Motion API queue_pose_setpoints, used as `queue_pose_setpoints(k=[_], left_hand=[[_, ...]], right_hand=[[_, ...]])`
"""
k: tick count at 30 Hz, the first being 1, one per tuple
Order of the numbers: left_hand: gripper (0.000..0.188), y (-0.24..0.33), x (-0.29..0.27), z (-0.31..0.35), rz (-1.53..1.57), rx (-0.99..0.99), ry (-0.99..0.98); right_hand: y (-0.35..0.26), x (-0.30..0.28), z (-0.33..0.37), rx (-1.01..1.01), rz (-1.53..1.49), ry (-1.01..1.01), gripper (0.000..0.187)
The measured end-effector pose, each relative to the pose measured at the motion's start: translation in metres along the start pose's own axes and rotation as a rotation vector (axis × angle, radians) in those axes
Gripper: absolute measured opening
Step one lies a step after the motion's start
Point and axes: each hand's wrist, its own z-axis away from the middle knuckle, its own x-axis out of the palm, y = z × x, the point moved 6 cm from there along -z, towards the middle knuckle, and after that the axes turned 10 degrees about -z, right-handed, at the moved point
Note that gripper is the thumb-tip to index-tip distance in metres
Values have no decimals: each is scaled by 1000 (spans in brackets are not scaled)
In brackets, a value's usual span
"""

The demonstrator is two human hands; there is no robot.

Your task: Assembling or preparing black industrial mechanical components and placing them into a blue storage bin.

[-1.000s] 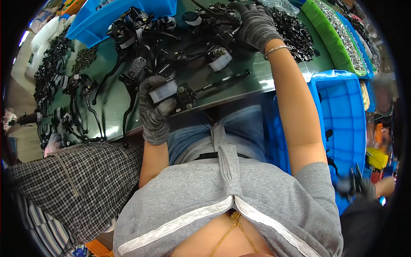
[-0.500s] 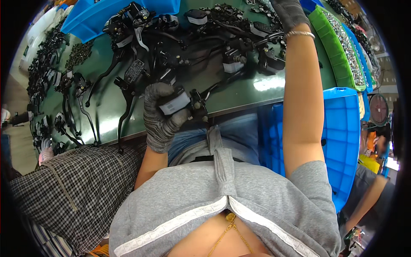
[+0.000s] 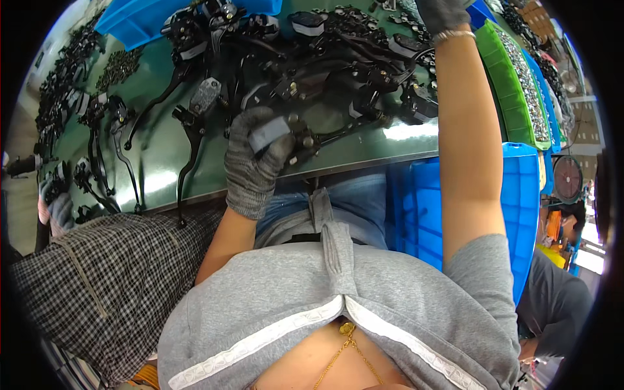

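My left hand (image 3: 253, 159), in a grey knitted glove, is closed around a black brake lever assembly with a pale-faced reservoir (image 3: 270, 134). It is held just above the table's near edge, its black lever pointing right. My right arm stretches far forward. My gloved right hand (image 3: 445, 14) is at the top rim of the picture, past the pile of parts, and its fingers are out of sight. Several similar lever assemblies (image 3: 416, 101) lie heaped between and beyond my hands. Another black lever assembly (image 3: 195, 117) lies to the left of my left hand, its lever reaching over the edge.
Small metal clamps (image 3: 357, 29) lie at the back of the green table (image 3: 331, 156). Brass-coloured bolts (image 3: 120, 68) are heaped at left. A green bin (image 3: 513, 84) of small metal parts stands right, above a blue crate (image 3: 429, 208). Beside me at left is a person's checked sleeve (image 3: 117, 286).
My left hand has shifted slightly right and up, turning the brake lever assembly a little. My right hand has moved slightly further right at the top. At left, another person's gloved hand has moved.
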Motion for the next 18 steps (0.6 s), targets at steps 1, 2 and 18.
queue_pose_setpoints(k=[1,2,18], left_hand=[[55,-5,-2,-2,31,-36,0],[51,-1,-3,-7,-66,56,59],[46,13,5,-11,168,-71,66]], right_hand=[[-31,33,28,115,-112,19,47],[-52,57,42,91,-303,-68,53],[-78,172,82,167,-757,-286,65]])
